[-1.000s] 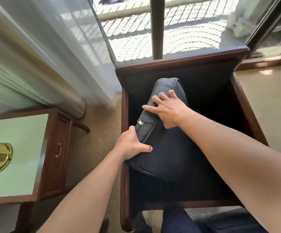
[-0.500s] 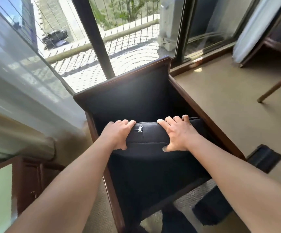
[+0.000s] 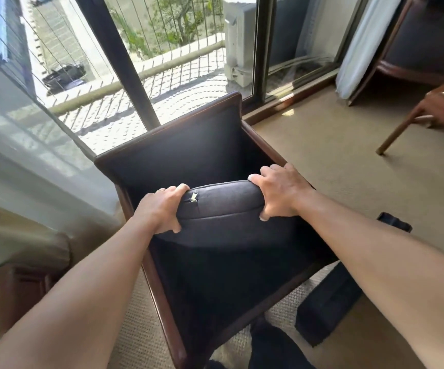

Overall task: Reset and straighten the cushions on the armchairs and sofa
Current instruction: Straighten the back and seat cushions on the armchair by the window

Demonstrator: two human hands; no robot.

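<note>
Head view: dark wood-framed armchair point(image 3: 178, 145) with dark fabric upholstery stands on beige carpet point(image 3: 335, 161) by the window. Dark woven cushion point(image 3: 223, 206), rounded and stood on edge in the seat, long axis left-right, zipper point(image 3: 193, 197) up. Left hand point(image 3: 159, 210) and right hand point(image 3: 279, 194) grip its top corners, fingers curled over.

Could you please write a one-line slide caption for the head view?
Left hand and right hand grip a dark zippered cushion inside a wood-framed armchair.
</note>
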